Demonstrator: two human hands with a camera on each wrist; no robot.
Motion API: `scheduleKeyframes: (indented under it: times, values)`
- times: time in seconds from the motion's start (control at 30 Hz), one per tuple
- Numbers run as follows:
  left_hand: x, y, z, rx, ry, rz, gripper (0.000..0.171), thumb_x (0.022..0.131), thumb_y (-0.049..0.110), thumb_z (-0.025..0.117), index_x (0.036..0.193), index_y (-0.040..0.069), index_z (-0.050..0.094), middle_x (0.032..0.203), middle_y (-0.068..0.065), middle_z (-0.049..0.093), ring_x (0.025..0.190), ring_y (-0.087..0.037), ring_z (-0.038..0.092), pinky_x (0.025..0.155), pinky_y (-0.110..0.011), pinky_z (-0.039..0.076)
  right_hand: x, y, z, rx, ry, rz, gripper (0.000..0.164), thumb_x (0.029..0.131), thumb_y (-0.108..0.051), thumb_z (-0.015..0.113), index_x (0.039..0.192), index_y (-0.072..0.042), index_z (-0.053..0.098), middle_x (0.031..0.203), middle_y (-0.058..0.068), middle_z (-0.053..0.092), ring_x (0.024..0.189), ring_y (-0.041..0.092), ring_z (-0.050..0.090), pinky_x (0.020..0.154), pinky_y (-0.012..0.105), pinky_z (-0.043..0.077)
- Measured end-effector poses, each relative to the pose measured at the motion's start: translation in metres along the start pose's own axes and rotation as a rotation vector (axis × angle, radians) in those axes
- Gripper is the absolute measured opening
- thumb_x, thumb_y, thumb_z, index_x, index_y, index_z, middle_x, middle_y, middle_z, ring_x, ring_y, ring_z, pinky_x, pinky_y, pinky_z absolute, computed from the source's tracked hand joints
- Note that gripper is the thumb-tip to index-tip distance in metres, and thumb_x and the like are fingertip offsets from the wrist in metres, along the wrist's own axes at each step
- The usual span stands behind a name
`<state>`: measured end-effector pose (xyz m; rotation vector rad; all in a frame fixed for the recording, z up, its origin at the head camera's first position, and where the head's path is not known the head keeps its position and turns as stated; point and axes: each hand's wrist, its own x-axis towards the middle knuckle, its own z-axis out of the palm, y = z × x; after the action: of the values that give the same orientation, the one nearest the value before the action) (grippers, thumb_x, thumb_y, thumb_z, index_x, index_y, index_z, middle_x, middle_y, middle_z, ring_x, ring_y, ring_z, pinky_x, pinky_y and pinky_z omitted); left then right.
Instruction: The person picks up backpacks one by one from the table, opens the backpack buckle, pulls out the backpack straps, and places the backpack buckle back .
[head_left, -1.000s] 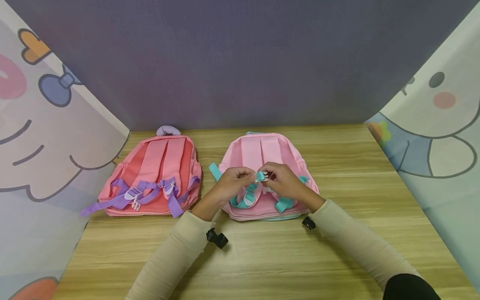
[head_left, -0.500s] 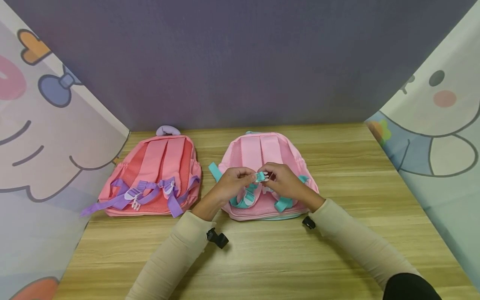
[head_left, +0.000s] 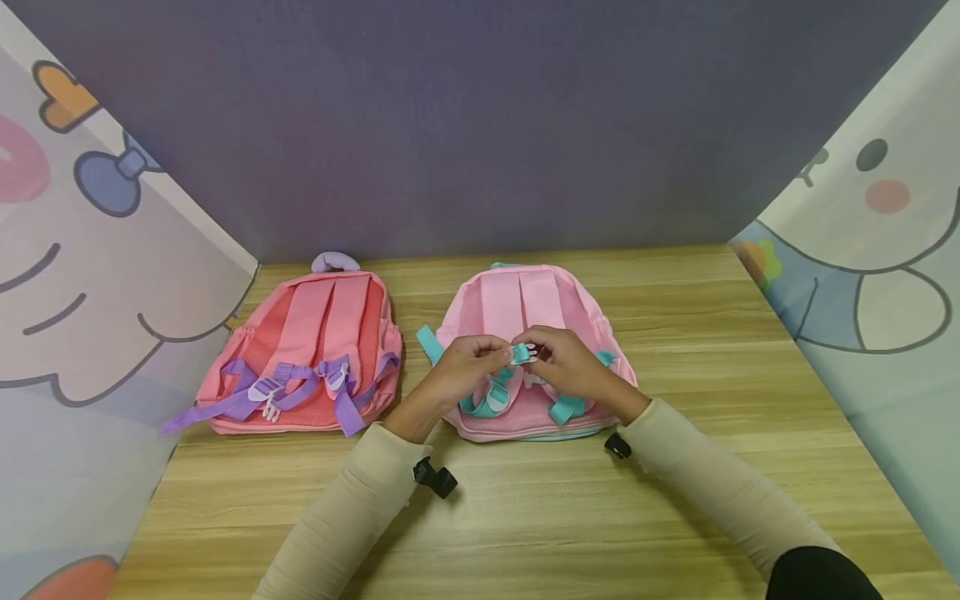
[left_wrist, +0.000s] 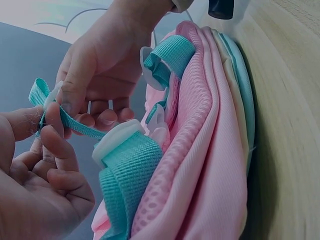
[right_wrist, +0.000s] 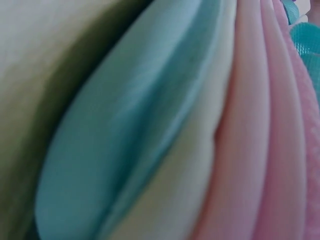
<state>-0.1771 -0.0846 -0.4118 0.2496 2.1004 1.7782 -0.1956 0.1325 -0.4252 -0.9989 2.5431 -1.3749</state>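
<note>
A light pink backpack (head_left: 540,300) lies on the table with its shoulder straps facing up. Over its lower back, my left hand (head_left: 465,367) pinches a teal webbing strap (left_wrist: 82,125) at a small white plastic buckle (head_left: 530,352). My right hand (head_left: 570,362) pinches the same buckle from the other side, its thumb on the white plastic in the left wrist view. Fingers partly hide how the webbing runs through it. Another white buckle (left_wrist: 117,142) on teal webbing sits on the backpack nearby. Only the blurred side of the backpack (right_wrist: 250,125) fills the right wrist view; no hand appears there.
To the left lies a coral backpack (head_left: 300,333) with purple straps (head_left: 240,400) and white buckles. Both stand on a wooden table (head_left: 540,517). A dark panel (head_left: 480,125) rises behind, and cartoon-printed cloths (head_left: 885,333) flank both sides. Black clips hang at both wrists.
Both hands stay in nearly the same place at the buckle, with only slight finger movement. The backpacks have not moved.
</note>
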Motion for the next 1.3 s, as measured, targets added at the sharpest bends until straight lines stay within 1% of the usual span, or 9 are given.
scheduleKeyframes:
  times: [0.1,0.2,0.33,0.5,0.7,1.0,1.3]
  values:
    - [-0.0005,0.0002,0.0003,-0.017,0.005,-0.004,0.023,0.103,0.016,0.060,0.111,-0.003,0.070,0.084,0.006,0.065,0.083,-0.015,0.057,0.075,-0.028,0.048,-0.0002,-0.0013,-0.0004,-0.002,0.002,0.000,0.026,0.092,-0.002,0.063,0.115,-0.011,0.071,0.103,0.003,0.072,0.086,0.014,0.060,0.076,0.030,0.053]
    - [-0.0008,0.0005,0.0005,-0.014,0.010,-0.009,0.023,0.103,0.016,0.060,0.111,-0.003,0.071,0.083,0.008,0.065,0.082,-0.014,0.057,0.075,-0.028,0.048,-0.0001,-0.0014,-0.0002,-0.002,0.001,-0.005,0.026,0.092,-0.002,0.063,0.115,-0.010,0.071,0.104,0.003,0.072,0.087,0.014,0.061,0.077,0.029,0.054]
    - [-0.0006,-0.0007,-0.0001,-0.012,0.012,-0.011,0.023,0.102,0.015,0.060,0.111,-0.003,0.071,0.083,0.006,0.064,0.080,-0.010,0.056,0.072,-0.027,0.047,0.0001,-0.0004,0.0007,0.004,0.004,-0.015,0.024,0.092,-0.001,0.062,0.114,-0.009,0.071,0.103,0.003,0.071,0.088,0.013,0.062,0.077,0.028,0.054]
    - [-0.0006,-0.0019,-0.0009,-0.016,0.005,-0.002,0.023,0.103,0.015,0.060,0.111,-0.004,0.070,0.083,0.005,0.064,0.078,-0.010,0.055,0.070,-0.026,0.046,0.0008,-0.0006,0.0017,0.018,0.013,-0.016,0.020,0.093,-0.001,0.064,0.109,-0.010,0.071,0.100,0.002,0.071,0.086,0.012,0.061,0.076,0.027,0.053]
    - [-0.0015,-0.0008,-0.0010,-0.012,0.003,0.002,0.023,0.103,0.016,0.060,0.109,-0.003,0.071,0.083,0.007,0.067,0.080,-0.011,0.056,0.073,-0.028,0.047,0.0018,-0.0015,0.0029,0.004,0.022,0.002,0.014,0.094,-0.004,0.066,0.105,-0.010,0.071,0.098,0.002,0.071,0.087,0.012,0.060,0.076,0.026,0.052]
    - [-0.0017,-0.0003,-0.0018,-0.002,0.006,0.000,0.023,0.103,0.018,0.060,0.108,-0.001,0.072,0.086,0.004,0.071,0.081,-0.012,0.056,0.076,-0.029,0.047,0.0029,-0.0029,0.0032,-0.007,0.016,0.011,0.016,0.092,-0.002,0.066,0.105,-0.010,0.071,0.097,0.001,0.071,0.086,0.012,0.061,0.076,0.027,0.053]
    - [-0.0018,-0.0012,-0.0020,-0.015,0.006,-0.006,0.023,0.103,0.016,0.060,0.109,-0.002,0.072,0.086,0.003,0.069,0.084,-0.015,0.057,0.077,-0.028,0.047,0.0030,-0.0023,0.0038,-0.008,0.013,0.016,0.013,0.094,-0.004,0.067,0.104,-0.010,0.071,0.097,0.001,0.071,0.085,0.012,0.061,0.076,0.027,0.053]
